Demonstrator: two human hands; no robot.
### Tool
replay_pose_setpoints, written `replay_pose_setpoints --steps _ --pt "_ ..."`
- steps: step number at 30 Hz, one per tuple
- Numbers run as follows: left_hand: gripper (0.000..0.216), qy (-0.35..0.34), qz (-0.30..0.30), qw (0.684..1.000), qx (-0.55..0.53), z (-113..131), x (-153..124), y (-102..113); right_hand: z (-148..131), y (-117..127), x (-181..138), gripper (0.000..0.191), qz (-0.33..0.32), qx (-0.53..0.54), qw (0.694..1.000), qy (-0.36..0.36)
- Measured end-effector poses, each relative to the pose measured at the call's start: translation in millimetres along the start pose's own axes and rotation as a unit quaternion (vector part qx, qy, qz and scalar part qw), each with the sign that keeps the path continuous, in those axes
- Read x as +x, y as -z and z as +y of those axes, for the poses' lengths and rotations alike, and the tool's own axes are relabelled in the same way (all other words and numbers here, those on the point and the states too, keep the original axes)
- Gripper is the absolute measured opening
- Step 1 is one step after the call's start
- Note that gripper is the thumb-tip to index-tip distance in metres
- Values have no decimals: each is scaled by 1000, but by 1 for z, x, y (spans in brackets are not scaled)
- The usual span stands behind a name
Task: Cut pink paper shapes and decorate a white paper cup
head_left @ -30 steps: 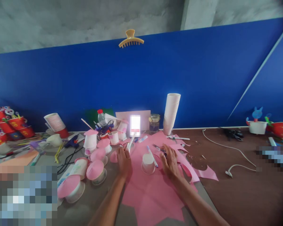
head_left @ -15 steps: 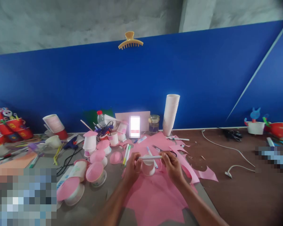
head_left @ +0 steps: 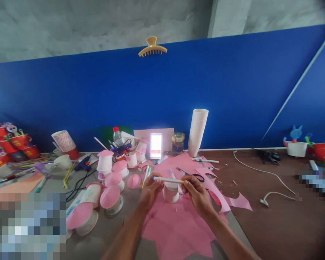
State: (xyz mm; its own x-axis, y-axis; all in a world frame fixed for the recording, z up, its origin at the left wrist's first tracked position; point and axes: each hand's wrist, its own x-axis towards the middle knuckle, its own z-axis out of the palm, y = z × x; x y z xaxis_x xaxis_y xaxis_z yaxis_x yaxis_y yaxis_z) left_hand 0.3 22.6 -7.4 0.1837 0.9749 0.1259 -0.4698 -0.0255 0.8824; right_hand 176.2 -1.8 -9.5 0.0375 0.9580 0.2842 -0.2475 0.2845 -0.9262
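Note:
A white marker (head_left: 168,180) with a blue tip end is held level between my two hands. My left hand (head_left: 151,189) pinches it near its blue end, fingers closed. At the other end, the fingers of my right hand (head_left: 193,187) are closed on the barrel. Just below the marker, an upside-down white paper cup (head_left: 170,194) stands on pink paper (head_left: 178,224). Behind the cup lies another marker (head_left: 172,174), partly hidden. Scissors (head_left: 197,177) with dark handles rest on the paper beyond my right hand.
Paper cups with pink discs (head_left: 110,196) stand in a group on the left, near a blue glue gun (head_left: 82,164). A tall cup stack (head_left: 198,133), a glass jar (head_left: 178,143) and a bright phone screen (head_left: 156,145) are at the back. A white cable (head_left: 256,170) lies right.
The marker's blue end now shows above my left fingers, which have shifted along the barrel. My right hand keeps its hold. The whole view has moved slightly.

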Motion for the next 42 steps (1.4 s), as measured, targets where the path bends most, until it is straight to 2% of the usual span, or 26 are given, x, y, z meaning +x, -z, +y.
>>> replay_pose_setpoints --steps 7,13,17,21,23,26,29,32,36,42 --pt "32 47 -34 997 -54 4 -5 -4 -4 -12 -13 25 -57 -113 992 4" --pt "35 48 -42 998 -13 1 -3 0 -9 -20 -16 39 -177 -140 971 -83" --pt "39 47 -55 997 34 0 -3 1 -9 -25 -18 43 -203 -58 961 -178" --pt "38 49 -73 993 81 2 -4 0 1 -29 -22 41 -187 75 944 -261" --pt "38 50 -73 991 100 3 -4 1 7 -29 -23 40 -179 134 930 -291" --pt "36 54 -67 990 111 1 -4 4 11 -29 -23 40 -192 220 894 -340" --pt "35 60 -65 991 98 1 -4 6 11 -30 -23 39 -210 278 861 -370" --pt "36 69 -72 990 103 2 -4 6 10 -31 -23 36 -221 303 850 -368" --pt "38 83 -68 989 100 1 -3 6 16 -33 -24 34 -213 303 851 -371" --pt "41 63 -13 994 89 -1 0 8 25 -36 -23 35 -179 232 901 -319"
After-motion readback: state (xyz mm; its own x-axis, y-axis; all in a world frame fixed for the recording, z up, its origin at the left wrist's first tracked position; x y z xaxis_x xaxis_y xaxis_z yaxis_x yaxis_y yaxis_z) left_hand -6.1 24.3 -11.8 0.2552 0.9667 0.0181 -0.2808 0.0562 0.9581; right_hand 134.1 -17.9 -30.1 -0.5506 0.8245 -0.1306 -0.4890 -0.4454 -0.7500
